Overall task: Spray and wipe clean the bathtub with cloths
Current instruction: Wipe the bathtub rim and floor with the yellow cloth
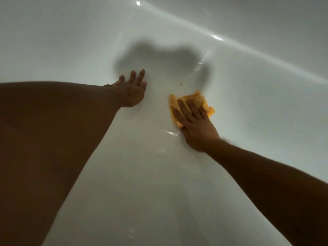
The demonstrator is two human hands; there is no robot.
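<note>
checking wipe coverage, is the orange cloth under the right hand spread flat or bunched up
Bunched. The orange fabric cloth lies crumpled in folds, pressed by the right hand.

Inside a glossy white bathtub (257, 96), the right hand (195, 125) presses flat, fingers straight and spread, on a crumpled orange cloth (197, 100) lying on the tub's surface right of centre. To its left and slightly farther, the left hand (132, 90) rests open-palmed against the white surface, fingers extended. A dark shadow (165, 61) falls beyond both hands. Small wet glints (171, 133) shine just near the cloth.
</note>
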